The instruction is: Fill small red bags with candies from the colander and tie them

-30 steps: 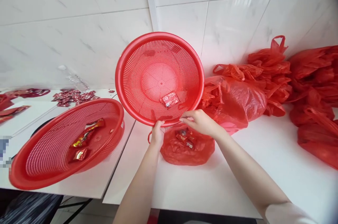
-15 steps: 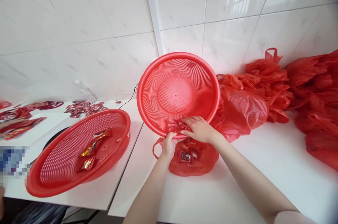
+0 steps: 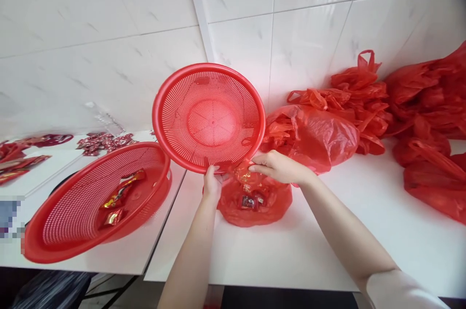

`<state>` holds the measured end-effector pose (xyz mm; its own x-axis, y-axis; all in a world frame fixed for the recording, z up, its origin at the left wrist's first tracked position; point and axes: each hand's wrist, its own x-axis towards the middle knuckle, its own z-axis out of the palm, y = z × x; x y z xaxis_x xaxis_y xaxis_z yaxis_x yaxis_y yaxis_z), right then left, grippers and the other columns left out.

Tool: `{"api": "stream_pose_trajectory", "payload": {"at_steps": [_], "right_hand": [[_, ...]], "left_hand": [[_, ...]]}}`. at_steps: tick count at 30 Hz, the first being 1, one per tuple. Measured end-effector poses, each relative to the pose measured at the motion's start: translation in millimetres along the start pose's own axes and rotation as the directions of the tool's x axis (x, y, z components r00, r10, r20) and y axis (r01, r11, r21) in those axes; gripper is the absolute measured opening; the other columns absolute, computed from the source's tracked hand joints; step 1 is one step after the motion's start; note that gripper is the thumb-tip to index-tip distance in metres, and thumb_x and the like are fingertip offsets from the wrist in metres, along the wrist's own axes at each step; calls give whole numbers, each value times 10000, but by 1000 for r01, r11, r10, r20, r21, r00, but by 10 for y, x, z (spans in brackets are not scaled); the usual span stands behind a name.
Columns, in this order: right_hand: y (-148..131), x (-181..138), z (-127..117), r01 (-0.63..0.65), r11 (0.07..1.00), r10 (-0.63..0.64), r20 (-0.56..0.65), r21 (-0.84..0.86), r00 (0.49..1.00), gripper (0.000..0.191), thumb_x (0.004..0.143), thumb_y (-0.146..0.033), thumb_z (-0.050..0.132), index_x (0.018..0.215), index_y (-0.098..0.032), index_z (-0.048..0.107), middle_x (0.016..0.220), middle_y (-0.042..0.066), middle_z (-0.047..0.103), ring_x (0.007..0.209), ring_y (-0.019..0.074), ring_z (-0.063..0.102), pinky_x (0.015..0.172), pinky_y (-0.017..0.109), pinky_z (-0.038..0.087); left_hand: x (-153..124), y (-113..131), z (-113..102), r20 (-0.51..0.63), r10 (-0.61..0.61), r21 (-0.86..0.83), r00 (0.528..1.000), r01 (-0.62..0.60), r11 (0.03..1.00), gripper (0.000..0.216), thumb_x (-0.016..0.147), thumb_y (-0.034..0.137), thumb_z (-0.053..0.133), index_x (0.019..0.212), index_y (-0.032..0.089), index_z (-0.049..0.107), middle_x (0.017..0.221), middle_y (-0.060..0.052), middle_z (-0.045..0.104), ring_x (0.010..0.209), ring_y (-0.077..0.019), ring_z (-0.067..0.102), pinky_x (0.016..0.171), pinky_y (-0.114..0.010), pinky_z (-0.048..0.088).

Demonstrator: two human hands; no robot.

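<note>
My left hand [image 3: 212,185] is closed on the lower rim of a red mesh plastic basket [image 3: 213,122], which is tipped up with its inside facing me. Below that rim lies an open red plastic bag [image 3: 271,214] with several small wrapped packets [image 3: 248,202] in it. The fingers of my right hand [image 3: 278,167] are pinched on the bag's upper edge, just right of the basket's lower rim. Part of the bag's mouth is hidden behind the rim and my left hand.
A second red basket [image 3: 153,212] stands tilted at left with several shiny wrapped packets [image 3: 120,192] inside. Behind it lies a pile of small red packets [image 3: 104,143]. Filled red plastic bags [image 3: 327,129] line the wall at right. A gap [image 3: 165,221] parts two white tables.
My right hand has come out of the basket and now pinches the bag's edge. The basket has shifted left in view, partly with the camera's own movement.
</note>
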<state>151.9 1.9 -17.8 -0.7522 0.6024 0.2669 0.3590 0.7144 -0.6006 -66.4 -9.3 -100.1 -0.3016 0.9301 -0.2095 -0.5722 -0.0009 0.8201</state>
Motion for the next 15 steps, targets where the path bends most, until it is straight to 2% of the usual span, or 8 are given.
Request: {"api": "stream_pose_trajectory", "payload": {"at_steps": [3,5,7,9,11,13,15], "right_hand": [[67,11,67,-174,985,174,89,-4,981,427,968,-398,421,633,-202,599,650,16,625,601,154,568,621,293,456],[145,33,123,-312,949,312,8,46,950,435,953,-479,431,686,-202,635,734,56,675,679,196,630,667,327,489],[213,64,165,-388,883,424,-93,264,901,438,933,-544,444,803,-185,660,856,98,708,748,216,673,711,345,524],[243,99,191,-358,748,498,-116,559,860,417,923,-547,466,958,-172,645,1011,122,707,789,207,698,727,341,556],[229,130,199,-257,602,496,-102,756,862,369,906,-507,522,1053,-180,610,1110,114,687,820,190,708,746,334,573],[176,146,182,-117,525,449,-158,843,879,335,873,-474,587,1058,-195,596,1126,82,684,850,176,707,784,332,577],[101,137,136,10,493,432,-255,870,865,318,853,-477,615,1018,-206,598,1081,51,699,853,168,704,809,338,581]], "left_hand": [[19,14,-28,18,49,-21,999,-49,999,140,626,247,572,715,150,620,750,-64,707,757,-213,679,752,-351,544],[19,29,-47,48,66,-25,997,-65,998,134,624,244,585,720,156,616,734,-53,698,744,-214,676,728,-349,543],[10,61,-70,83,75,-25,994,-73,997,139,624,240,602,734,157,623,744,-49,697,740,-213,672,713,-350,543],[-10,113,-93,115,75,-31,991,-72,997,155,619,234,619,753,158,638,775,-50,702,752,-210,667,715,-350,540],[-46,171,-100,139,72,-29,988,-69,997,167,606,233,637,759,165,647,785,-49,701,762,-213,662,718,-353,535],[-92,222,-85,190,70,-9,979,-69,998,197,615,271,656,789,177,652,810,-61,700,809,-233,657,726,-366,524],[-126,257,-58,227,131,-8,965,-132,991,288,672,403,649,876,200,644,887,-83,695,893,-257,640,731,-374,508]]}}
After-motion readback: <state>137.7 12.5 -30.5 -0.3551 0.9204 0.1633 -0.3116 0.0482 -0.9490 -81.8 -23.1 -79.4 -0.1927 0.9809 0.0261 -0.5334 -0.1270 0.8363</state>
